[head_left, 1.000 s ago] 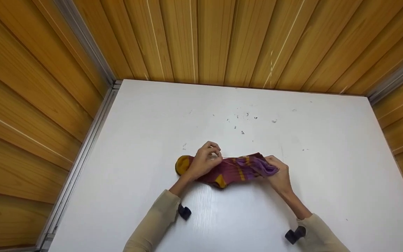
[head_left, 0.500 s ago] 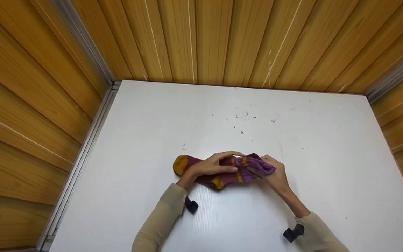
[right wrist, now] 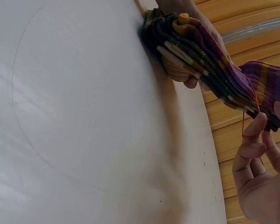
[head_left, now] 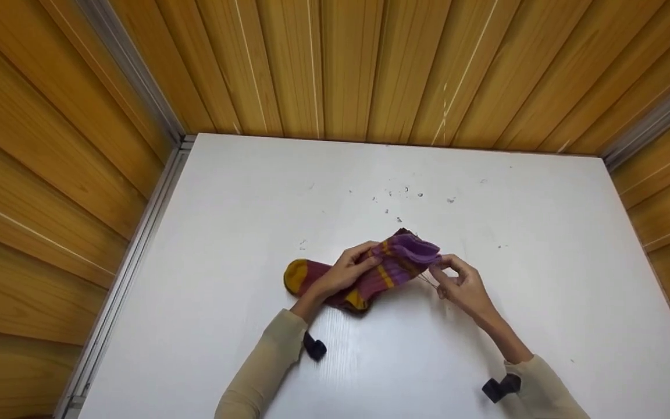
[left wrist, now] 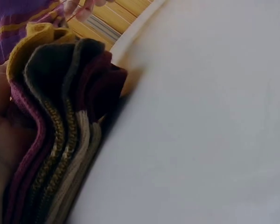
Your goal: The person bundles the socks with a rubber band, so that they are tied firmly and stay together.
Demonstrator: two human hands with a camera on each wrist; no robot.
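Note:
A stack of several striped socks, purple and maroon with mustard toes and heels, lies slanted over the table with its cuff end raised. My left hand grips the stack around its middle. Layered edges in green, maroon and beige show in the left wrist view, where the socks rest against the palm. My right hand is at the cuffs, fingers curled around a thin reddish rubber band. The band runs around the cuff end and is stretched away from it by the fingers; its far side is hidden.
The white table has small dark marks beyond the socks. Wood-panelled walls stand at the back and both sides, with a metal rail along the left. Black wrist cameras stick out from both sleeves.
The cuff end has swung up and away from me. My left hand has moved from above the socks to grip them. My right hand has shifted off the cuffs, stretching the rubber band.

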